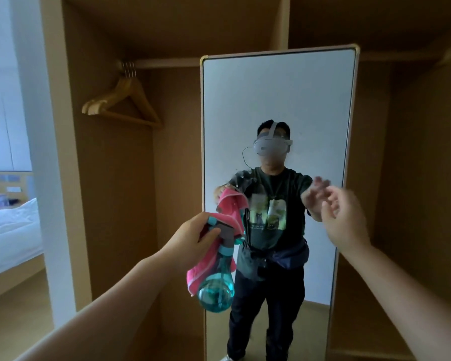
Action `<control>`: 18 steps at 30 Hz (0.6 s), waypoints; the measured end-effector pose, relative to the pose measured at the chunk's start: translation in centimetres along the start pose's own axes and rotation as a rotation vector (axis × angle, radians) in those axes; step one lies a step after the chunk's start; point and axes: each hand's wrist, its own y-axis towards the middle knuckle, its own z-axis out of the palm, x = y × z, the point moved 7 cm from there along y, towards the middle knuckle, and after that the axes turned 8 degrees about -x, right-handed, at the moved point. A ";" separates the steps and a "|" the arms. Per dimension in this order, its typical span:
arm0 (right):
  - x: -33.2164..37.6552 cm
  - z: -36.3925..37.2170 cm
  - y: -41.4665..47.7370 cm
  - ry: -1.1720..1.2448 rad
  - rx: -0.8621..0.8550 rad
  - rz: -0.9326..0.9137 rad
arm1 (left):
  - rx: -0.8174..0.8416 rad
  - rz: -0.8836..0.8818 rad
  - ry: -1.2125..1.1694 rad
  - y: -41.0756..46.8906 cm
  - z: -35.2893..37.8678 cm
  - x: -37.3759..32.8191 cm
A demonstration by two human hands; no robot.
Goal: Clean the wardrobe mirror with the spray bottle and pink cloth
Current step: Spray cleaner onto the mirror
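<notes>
Wardrobe (110, 178) compartments of tan board fill the view. The one at 10 o'clock holds a bunch of wooden hangers (125, 102) on a rail (162, 63). The other compartment, at 3 o'clock, is dim.

The spray bottle (216, 290), just below centre at 6 o'clock, is clear teal plastic with a round bulb, a narrow neck and a dark trigger head. A thin tube runs down inside it, but how much liquid it holds cannot be judged.

The left hand (193, 235) is curled round the trigger head and clamps the pink cloth (203, 267) against it. The cloth drapes down the bottle's 9 o'clock side.

The right hand (345, 220), at 3 o'clock, is loosely spread with slack fingers and holds nothing. It is blurred and hangs in front of the mirror's right edge.

The mirror (276, 100) stands tall between the compartments. It has rounded corners, a pale frame and a thin dark inner line. Its glass reflects a person in a headset and dark printed shirt, along with the cloth and both hands. A faint patch of droplets or smear sits just above the reflected cloth.

The mirror's foot is cut off at 6 o'clock. A white bed (8, 230) shows partly at 9 o'clock.
</notes>
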 end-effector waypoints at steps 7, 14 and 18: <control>11.1 5.8 -6.1 0.353 0.639 -0.128 | 0.067 0.048 -0.037 1.1 0.3 -0.8; 12.6 8.3 -6.9 0.443 0.754 -0.021 | 0.064 0.098 -0.062 1.7 -0.3 -1.3; 13.0 8.2 -6.5 0.454 0.686 0.014 | 0.049 0.078 -0.058 2.1 -1.1 -0.8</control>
